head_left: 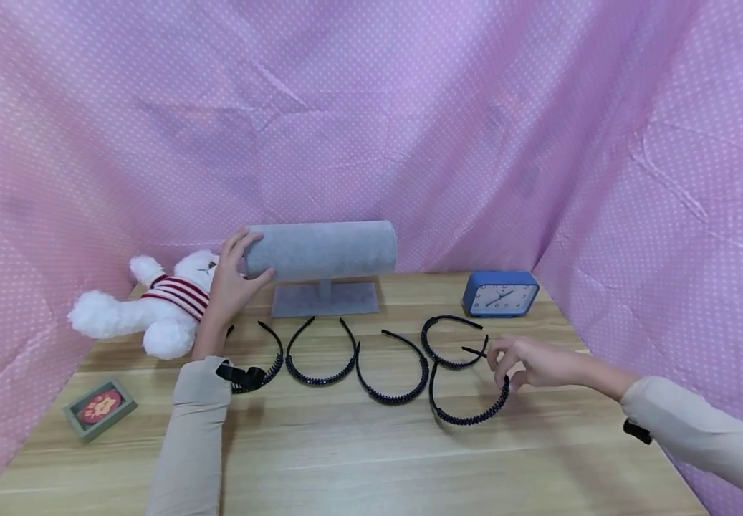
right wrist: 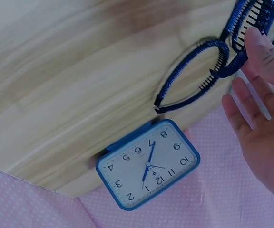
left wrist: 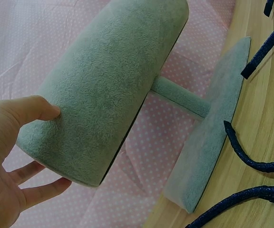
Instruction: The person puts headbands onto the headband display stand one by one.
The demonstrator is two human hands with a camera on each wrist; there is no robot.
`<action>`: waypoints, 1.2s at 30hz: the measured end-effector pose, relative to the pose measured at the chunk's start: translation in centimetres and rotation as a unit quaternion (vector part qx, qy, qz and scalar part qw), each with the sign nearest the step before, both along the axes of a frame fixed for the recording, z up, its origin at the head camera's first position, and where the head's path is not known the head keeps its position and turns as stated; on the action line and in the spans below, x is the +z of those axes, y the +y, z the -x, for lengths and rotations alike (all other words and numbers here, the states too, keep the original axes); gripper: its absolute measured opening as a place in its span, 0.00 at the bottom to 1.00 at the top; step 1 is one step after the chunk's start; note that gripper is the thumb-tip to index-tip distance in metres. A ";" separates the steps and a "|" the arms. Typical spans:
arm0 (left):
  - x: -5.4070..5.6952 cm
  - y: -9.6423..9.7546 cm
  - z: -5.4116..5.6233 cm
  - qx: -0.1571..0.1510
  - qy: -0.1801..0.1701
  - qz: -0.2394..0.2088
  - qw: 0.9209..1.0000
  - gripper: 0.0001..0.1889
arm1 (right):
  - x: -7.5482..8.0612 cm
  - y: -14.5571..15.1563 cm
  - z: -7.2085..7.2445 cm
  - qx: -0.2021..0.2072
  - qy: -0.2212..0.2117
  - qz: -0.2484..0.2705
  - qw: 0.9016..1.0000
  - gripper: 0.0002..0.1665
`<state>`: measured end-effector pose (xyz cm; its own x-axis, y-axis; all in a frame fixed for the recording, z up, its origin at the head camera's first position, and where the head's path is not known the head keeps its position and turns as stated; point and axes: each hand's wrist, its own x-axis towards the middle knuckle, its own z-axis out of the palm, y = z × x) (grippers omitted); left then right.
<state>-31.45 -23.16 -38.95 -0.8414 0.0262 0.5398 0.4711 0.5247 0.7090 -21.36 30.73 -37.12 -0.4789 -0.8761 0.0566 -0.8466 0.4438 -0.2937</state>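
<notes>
Left hand [head_left: 232, 283] steadied the far stand [head_left: 322, 251], its grip cupping the roll's left end; right hand [head_left: 526, 362] pinched the rightmost headband [head_left: 468, 401] on the table [head_left: 371, 459], probably picking up – a lift across looked due

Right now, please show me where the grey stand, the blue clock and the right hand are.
grey stand [head_left: 329, 249], head view, on its velvet roll.
blue clock [right wrist: 149, 165], right wrist view, on its dial.
right hand [head_left: 529, 363], head view, on its back.
</notes>
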 end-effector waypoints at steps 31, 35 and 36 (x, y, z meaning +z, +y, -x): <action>-1.0 -0.6 0.1 -0.004 0.037 0.001 0.999 0.35 | 3.9 0.4 5.3 -0.151 -0.175 0.186 0.955 0.08; -1.2 -0.7 -0.1 -0.002 0.039 -0.001 0.999 0.35 | 3.6 0.1 5.5 -0.183 -0.163 0.200 0.949 0.08; -1.2 -0.7 -0.1 -0.001 0.039 -0.001 0.999 0.35 | 3.6 0.0 5.6 -0.192 -0.164 0.204 0.946 0.08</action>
